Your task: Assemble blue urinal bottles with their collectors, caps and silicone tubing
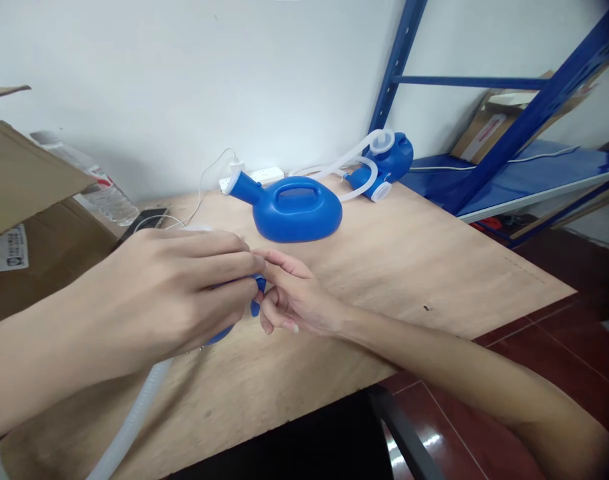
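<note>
My left hand point(184, 287) is wrapped round a small blue part point(219, 335), most of it hidden behind the fingers. My right hand point(297, 293) meets it from the right, thumb and index finger pinched at the blue piece point(256, 307) that sticks out between the two hands. A pale corrugated hose point(134, 417) runs down to the lower left from beneath my left hand. Behind the hands a blue bottle point(297, 223) with a moulded handle lies on the wooden table point(409, 267), its neck pointing left.
More blue bottles point(397, 160) with white hoses point(347, 160) lie at the back right. A power strip point(264, 176) and a phone point(147, 221) are along the wall. Cardboard point(39, 200) and a clear bottle point(109, 197) stand left; a blue rack point(484, 167) stands right.
</note>
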A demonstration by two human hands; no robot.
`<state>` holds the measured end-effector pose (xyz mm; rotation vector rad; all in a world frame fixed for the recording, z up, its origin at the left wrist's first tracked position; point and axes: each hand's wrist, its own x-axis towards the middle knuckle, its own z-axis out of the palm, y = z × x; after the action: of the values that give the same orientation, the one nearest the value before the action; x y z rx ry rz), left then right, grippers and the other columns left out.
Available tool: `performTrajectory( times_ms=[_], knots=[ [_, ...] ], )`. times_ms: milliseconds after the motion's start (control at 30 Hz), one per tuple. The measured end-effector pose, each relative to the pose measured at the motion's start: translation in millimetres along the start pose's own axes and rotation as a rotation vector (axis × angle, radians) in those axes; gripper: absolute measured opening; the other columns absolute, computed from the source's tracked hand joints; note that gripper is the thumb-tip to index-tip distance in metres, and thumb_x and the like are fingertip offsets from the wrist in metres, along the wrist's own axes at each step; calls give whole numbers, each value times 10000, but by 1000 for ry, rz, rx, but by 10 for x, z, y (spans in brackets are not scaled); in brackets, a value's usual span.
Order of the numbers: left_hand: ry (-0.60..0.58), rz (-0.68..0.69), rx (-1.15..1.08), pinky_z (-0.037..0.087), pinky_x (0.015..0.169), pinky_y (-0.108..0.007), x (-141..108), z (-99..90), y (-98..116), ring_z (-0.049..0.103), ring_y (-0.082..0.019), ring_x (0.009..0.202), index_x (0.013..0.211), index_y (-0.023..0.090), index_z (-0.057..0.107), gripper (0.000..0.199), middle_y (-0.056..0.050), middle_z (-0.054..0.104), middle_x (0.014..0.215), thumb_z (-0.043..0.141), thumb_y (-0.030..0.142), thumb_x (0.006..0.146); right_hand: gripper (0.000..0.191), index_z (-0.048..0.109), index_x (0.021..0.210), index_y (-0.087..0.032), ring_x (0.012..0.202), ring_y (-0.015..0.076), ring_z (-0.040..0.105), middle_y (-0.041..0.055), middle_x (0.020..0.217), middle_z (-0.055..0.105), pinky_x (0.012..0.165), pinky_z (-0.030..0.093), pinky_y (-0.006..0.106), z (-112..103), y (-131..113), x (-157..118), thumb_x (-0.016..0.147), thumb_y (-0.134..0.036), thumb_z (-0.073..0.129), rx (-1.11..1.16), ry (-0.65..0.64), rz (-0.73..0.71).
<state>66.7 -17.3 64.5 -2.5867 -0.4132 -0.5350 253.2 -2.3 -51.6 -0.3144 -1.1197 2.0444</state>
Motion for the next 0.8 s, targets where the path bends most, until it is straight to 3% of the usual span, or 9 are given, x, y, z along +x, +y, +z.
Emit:
performTrajectory(
  times_ms=[100, 167, 233, 300, 467, 667, 800],
  knots=[
    [-12, 140, 64, 665, 870, -362, -1, -17, 22, 761, -212, 953, 828, 217, 712, 361, -19, 800, 979, 476, 125, 1084, 188, 584, 1254, -237, 337, 53, 462, -129, 584, 579, 505, 554, 218, -20, 15, 22, 1102, -331, 526, 24, -3, -14],
    [-26, 96, 128, 595, 1118, -483, -17, -24, 91, 741, -268, 1144, 950, 187, 739, 288, -35, 798, 1063, 492, 116, 1081, 145, 583, 1196, -236, 340, 52, 468, -128, 593, 587, 517, 565, 224, -18, 28, 32, 1101, -332, 532, 49, 10, -21],
    [-59, 5, 195, 442, 1256, -639, -33, -22, 198, 683, -345, 1296, 1083, 124, 741, 244, -69, 788, 1159, 502, 78, 1072, 116, 582, 1155, -234, 346, 47, 490, -115, 651, 630, 520, 572, 227, -3, 32, 36, 1098, -322, 532, 83, 40, -39],
    [-93, -85, 260, 366, 1257, -742, -45, -8, 315, 644, -419, 1355, 1176, 59, 727, 256, -124, 770, 1256, 508, 20, 1048, 115, 590, 1155, -230, 354, 45, 524, -100, 716, 667, 516, 574, 227, 23, 24, 28, 1096, -310, 531, 108, 58, -66],
    [0, -94, 367, 503, 1135, -771, -96, 69, 430, 684, -511, 1283, 1113, 42, 739, 175, -191, 754, 1332, 651, 12, 965, 177, 621, 1208, -229, 371, 48, 573, -97, 732, 673, 523, 576, 220, 90, -4, -26, 1099, -349, 550, 107, 77, -88],
    [35, -63, 311, 361, 1251, -820, -157, 119, 379, 758, -381, 1208, 959, 152, 727, 116, -106, 805, 1228, 684, 44, 962, 162, 626, 1175, -232, 376, 44, 588, -102, 716, 659, 535, 585, 212, 100, -9, -57, 1103, -357, 551, 97, 45, -93],
    [31, -82, 342, 256, 1287, -833, -140, 147, 412, 786, -349, 1123, 988, 112, 718, 138, -154, 810, 1187, 644, -2, 969, 160, 626, 1145, -231, 384, 44, 598, -98, 726, 669, 548, 598, 215, 81, 4, -47, 1102, -368, 556, 86, 34, -111]
  ],
)
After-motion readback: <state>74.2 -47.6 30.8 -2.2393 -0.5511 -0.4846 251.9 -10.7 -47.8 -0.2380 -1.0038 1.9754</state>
